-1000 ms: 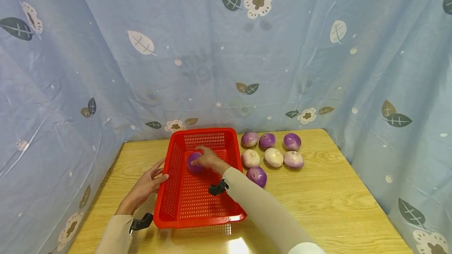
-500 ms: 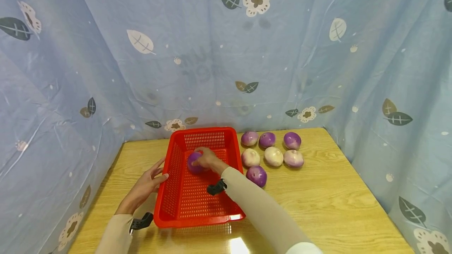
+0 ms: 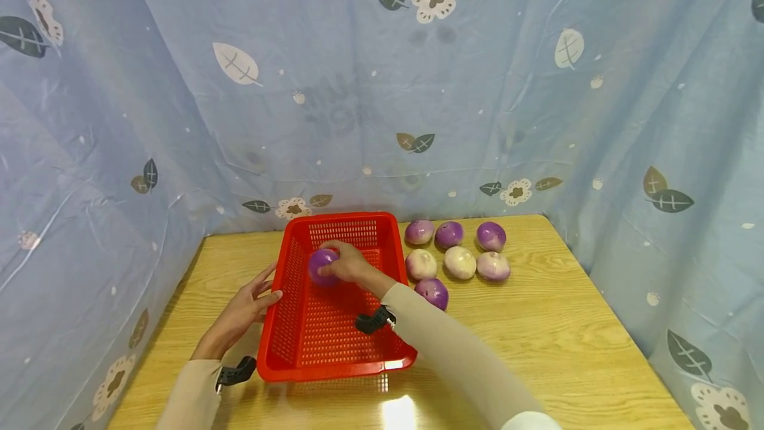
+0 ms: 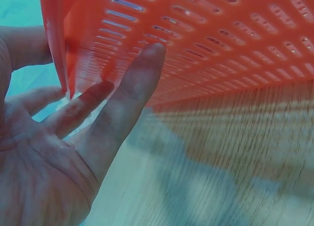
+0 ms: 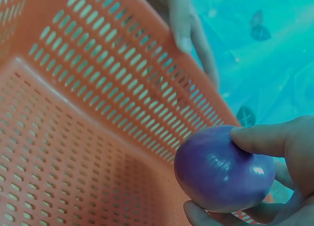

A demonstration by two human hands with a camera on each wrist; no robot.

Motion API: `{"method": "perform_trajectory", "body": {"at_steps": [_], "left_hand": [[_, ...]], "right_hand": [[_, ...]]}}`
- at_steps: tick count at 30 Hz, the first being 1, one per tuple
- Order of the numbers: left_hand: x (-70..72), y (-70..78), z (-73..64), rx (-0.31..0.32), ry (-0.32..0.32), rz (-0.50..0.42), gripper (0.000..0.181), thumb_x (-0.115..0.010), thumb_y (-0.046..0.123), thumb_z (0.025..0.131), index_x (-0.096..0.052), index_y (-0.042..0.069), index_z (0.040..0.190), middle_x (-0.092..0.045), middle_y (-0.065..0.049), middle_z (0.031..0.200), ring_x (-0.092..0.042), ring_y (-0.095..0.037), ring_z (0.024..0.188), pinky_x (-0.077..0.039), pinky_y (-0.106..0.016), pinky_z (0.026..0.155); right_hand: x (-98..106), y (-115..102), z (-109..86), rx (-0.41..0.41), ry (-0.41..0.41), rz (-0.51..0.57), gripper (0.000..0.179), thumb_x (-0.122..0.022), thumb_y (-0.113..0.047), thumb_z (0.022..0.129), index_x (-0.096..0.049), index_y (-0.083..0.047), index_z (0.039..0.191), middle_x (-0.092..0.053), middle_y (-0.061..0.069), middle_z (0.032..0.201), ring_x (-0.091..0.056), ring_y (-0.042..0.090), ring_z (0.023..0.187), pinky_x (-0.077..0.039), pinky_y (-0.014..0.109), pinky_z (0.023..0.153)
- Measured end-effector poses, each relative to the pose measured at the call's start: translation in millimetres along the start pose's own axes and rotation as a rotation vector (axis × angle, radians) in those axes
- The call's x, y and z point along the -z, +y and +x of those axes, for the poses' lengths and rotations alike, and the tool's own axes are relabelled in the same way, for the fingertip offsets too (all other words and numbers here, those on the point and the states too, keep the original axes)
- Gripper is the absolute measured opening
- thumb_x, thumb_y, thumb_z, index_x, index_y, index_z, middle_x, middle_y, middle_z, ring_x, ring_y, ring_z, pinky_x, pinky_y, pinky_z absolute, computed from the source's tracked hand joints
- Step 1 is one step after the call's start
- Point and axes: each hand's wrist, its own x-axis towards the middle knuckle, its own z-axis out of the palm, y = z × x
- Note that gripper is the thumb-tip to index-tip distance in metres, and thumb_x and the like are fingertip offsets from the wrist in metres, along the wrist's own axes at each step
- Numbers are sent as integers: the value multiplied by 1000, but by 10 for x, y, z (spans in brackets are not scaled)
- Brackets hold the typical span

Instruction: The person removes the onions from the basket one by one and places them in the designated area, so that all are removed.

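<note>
A red plastic basket (image 3: 337, 373) with slotted walls stands on the table. My left hand (image 3: 247, 307) holds its left side, thumb over the rim and fingers against the outer wall; in the left wrist view those fingers (image 4: 125, 96) reach along the slots. Inside the basket, my right hand (image 3: 351, 264) grips a purple turnip (image 3: 322, 267), near the left wall. The right wrist view has the turnip (image 5: 223, 169) between thumb and fingers, above the basket floor; part of its right side is hidden by the hand.
Several more turnips lie right of the basket in loose rows, among them a purple one (image 3: 432, 293) close to its wall and a pale one (image 3: 460, 263). Blue patterned curtains (image 3: 334, 85) surround the wooden table (image 3: 525, 344) at the back and sides.
My right hand's fingers have come in around the turnip, which has moved slightly up and left inside the basket. The left hand stays on the rim.
</note>
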Motion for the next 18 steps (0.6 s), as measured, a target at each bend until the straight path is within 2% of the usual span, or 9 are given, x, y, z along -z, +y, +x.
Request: {"method": "perform_trajectory", "body": {"at_steps": [10, 18], "left_hand": [[-14, -2, -1, 0, 2, 3, 80, -62, 24, 97, -13, 29, 159, -28, -28, 156, -65, -38, 112, -60, -49, 80], [-28, 6, -11, 2, 6, 2, 80, -62, 24, 97, -13, 28, 159, -28, -29, 156, -66, -37, 110, -60, -48, 80]], "right_hand": [[202, -111, -271, 101, -38, 13, 50, -80, -13, 80, -63, -21, 126, -64, 12, 124, -61, 31, 117, -52, 46, 97], [373, -121, -507, 189, -49, 13, 51, -79, -17, 82, -61, -24, 129, -63, 8, 128, -61, 28, 114, -54, 44, 94]]}}
